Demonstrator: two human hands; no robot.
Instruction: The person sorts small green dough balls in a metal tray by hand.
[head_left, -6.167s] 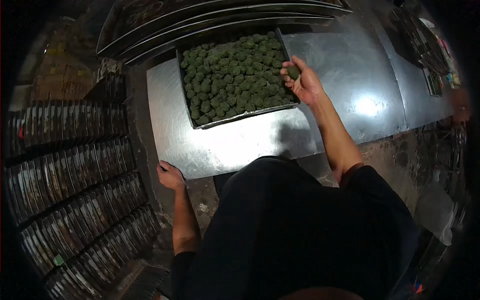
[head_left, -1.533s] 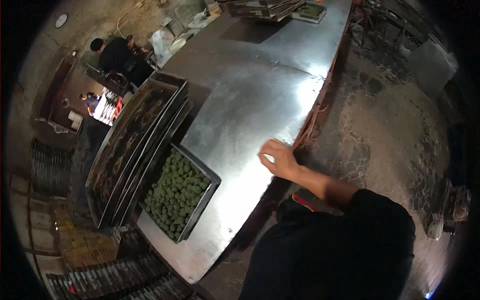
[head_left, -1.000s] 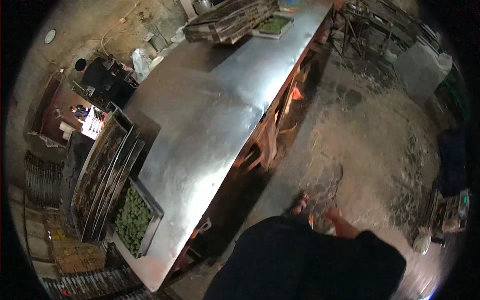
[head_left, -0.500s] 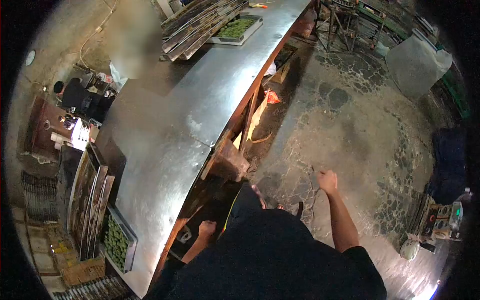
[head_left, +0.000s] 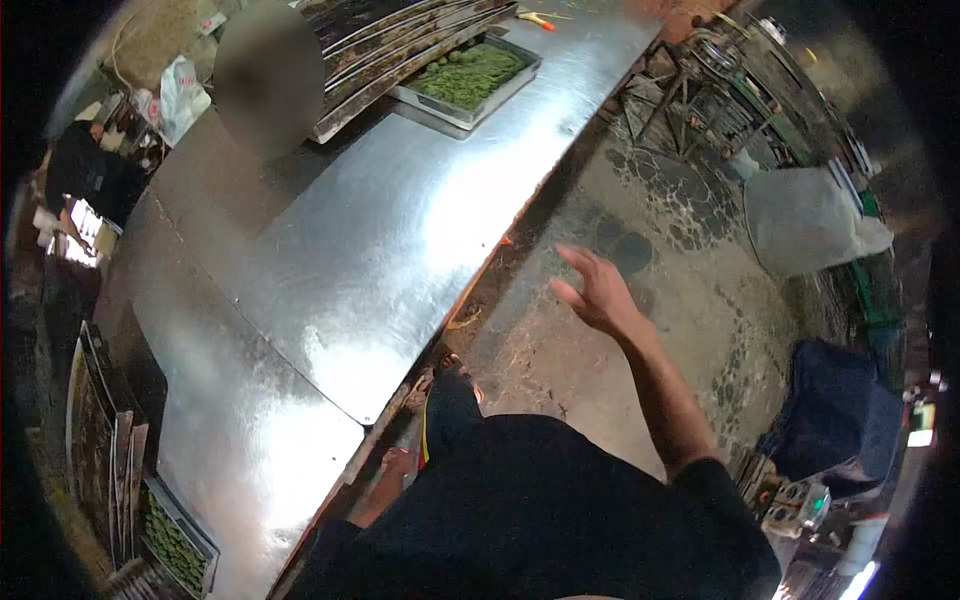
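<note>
My right hand point(head_left: 597, 292) is raised over the floor, to the right of the metal-topped table point(head_left: 370, 180). Its thumb and fingers are apart, and it holds nothing. My left hand point(head_left: 396, 466) hangs low beside the table's near edge, close to my dark clothing. It is small and blurred, so its fingers cannot be made out. Farther along the tabletop lies a metal tray point(head_left: 475, 85) filled with green pieces. A second tray point(head_left: 182, 540) of green pieces sits at the lower left end.
Stacked long slats point(head_left: 400, 50) lean over the far tray, with more slats point(head_left: 125, 480) at the left. A person point(head_left: 90, 175) is at the far left. On the right are a pale sack point(head_left: 805, 220), a dark cloth-covered bulk point(head_left: 835, 415) and a metal stand point(head_left: 665, 105).
My view has moved forward along the table, and the far tray looks nearer. My right hand has risen and opened from a curled shape. My left hand has shifted closer to my body.
</note>
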